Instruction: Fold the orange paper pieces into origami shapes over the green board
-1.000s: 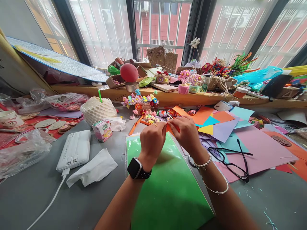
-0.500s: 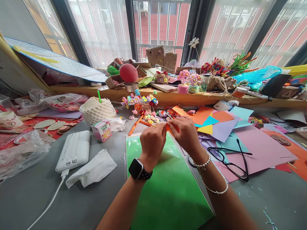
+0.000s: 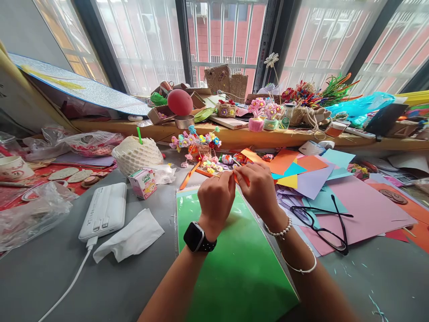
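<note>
My left hand (image 3: 216,197), with a black watch at the wrist, is closed, its fingertips pinched against those of my right hand. My right hand (image 3: 260,191) is closed too, fingers curled round a small piece of orange paper (image 3: 241,180). A thin pale tip shows above the fingers; its kind is unclear. Both hands are above a green sheet (image 3: 234,264) in a clear sleeve. Beyond the left hand lies an orange strip (image 3: 189,175), and whether it joins the held paper is hidden. A basket of small colourful flowers (image 3: 197,145) stands just behind.
To the right lie coloured paper sheets (image 3: 365,201) and black-framed glasses (image 3: 330,232). On the left are a white power bank (image 3: 104,210) with its cable, a tissue (image 3: 132,237), a small drink carton (image 3: 143,183) and a net-wrapped coconut (image 3: 137,156). Crafts crowd the ledge (image 3: 231,137).
Both hands stay pinched together over the orange paper. The left hand and wrist have shifted slightly right, and the right wrist slightly left.
</note>
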`<state>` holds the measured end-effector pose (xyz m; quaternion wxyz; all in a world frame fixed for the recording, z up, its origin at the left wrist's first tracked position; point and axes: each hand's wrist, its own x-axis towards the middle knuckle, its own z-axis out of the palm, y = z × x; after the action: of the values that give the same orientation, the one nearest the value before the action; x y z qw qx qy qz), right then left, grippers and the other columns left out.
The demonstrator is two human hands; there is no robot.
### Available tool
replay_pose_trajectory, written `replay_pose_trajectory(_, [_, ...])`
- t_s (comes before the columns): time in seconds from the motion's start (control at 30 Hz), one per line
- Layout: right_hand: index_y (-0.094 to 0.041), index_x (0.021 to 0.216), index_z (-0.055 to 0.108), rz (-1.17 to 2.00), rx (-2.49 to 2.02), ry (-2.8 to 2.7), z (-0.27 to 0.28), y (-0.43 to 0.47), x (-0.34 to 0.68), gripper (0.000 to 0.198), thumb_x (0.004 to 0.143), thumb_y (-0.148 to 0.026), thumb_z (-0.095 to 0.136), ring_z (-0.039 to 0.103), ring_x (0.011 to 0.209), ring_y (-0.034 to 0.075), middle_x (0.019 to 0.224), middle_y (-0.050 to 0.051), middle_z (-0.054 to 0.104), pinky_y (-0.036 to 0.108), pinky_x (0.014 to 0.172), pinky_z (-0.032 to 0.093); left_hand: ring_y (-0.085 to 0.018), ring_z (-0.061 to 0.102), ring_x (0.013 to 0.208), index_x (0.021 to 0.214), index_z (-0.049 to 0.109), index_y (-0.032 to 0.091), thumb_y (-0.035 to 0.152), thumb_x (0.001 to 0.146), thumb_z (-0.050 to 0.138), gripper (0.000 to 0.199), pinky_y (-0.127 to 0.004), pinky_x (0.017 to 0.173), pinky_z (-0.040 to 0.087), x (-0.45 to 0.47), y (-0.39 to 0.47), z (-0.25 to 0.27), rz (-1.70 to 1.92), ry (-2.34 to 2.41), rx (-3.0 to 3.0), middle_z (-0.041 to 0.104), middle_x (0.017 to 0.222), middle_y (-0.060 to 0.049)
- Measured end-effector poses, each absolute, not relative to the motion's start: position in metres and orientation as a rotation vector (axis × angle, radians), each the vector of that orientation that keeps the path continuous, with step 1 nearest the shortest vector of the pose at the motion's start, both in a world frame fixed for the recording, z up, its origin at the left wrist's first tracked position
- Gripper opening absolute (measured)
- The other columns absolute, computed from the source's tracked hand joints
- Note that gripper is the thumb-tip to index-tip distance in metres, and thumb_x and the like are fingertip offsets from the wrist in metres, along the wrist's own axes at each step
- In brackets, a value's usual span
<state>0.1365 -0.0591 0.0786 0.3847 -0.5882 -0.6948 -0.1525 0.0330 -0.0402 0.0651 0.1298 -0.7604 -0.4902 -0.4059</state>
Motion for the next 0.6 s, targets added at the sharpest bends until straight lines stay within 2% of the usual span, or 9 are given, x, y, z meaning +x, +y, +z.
replay_pose_trajectory(0.27, [-0.019,0.078,0.061,-0.292,-1.499,-1.833,0.081,-0.057,0.146,0.016,0.080,-0.021,0.045,0.055,0.072,0.016,0.076,0.002,0.064,0.031,0.080,0.032,-0.016,0.056,0.059,0.078,0.063,0.018,0.028,0.080,0.042,0.023,-0.024,0.054,0.034,0.022,-0.032,0.072,-1.173,-1.430,-2.441,0.063,0.064,-0.004])
replay_pose_trajectory(0.47, [-0.018,0.074,0.062,0.001,-1.494,-2.078,0.083,-0.057,0.163,0.014,0.079,-0.020,0.048,0.054,0.065,0.014,0.070,0.001,0.064,0.026,0.066,0.035,-0.015,0.057,0.070,0.074,0.063,0.020,0.022,0.076,0.046,0.018,-0.023,0.063,0.039,-0.002,-0.013,0.080,-0.939,-1.211,-3.053,0.065,0.073,0.000])
replay_pose_trajectory(0.6, [-0.018,0.078,0.061,0.225,-1.400,-2.143,0.086,-0.063,0.165,0.011,0.077,-0.022,0.050,0.054,0.066,0.012,0.072,0.001,0.064,0.023,0.060,0.036,-0.015,0.056,0.071,0.076,0.063,0.020,0.023,0.076,0.045,0.019,-0.022,0.063,0.040,-0.010,-0.013,0.080,-0.955,-1.199,-3.273,0.065,0.074,0.000])
